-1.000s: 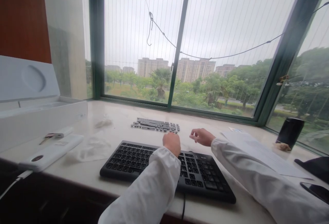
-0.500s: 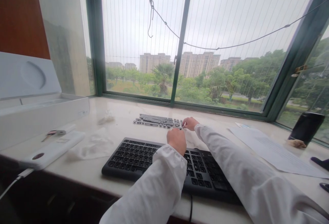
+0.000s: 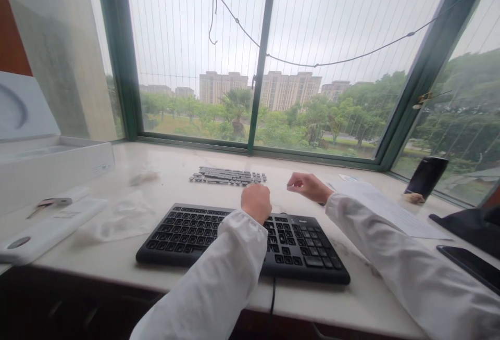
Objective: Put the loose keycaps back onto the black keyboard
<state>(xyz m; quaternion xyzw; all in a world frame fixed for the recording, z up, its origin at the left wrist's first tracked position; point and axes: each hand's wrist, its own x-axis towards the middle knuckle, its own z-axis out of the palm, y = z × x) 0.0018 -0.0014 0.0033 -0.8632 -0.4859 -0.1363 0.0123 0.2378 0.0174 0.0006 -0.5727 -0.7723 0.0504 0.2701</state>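
A black keyboard (image 3: 324, 272) lies across the counter; most of its key positions show bare sockets, while its number pad at the right has keycaps on. Behind it, loose dark keycaps (image 3: 228, 176) are laid out in rows. My left hand (image 3: 255, 202) is closed above the keyboard's back edge, near the rows' right end; its fingertips are hidden behind the hand. To the right, clear of the rows and held over the counter, my right hand (image 3: 308, 186) pinches a small dark piece that looks like a keycap (image 3: 288, 186).
At the left are an open white box (image 3: 54, 165), a white power bank (image 3: 50, 230), a key (image 3: 47, 203) and crumpled clear plastic (image 3: 117, 217). Paper sheets (image 3: 375, 207), a propped phone (image 3: 427, 178) and another dark phone (image 3: 471, 264) lie right. The window (image 3: 195, 145) bounds the back.
My right hand has moved right, away from the loose keycaps, with a small piece between its fingers. My left hand stays over the keyboard's back edge. The view has turned right.
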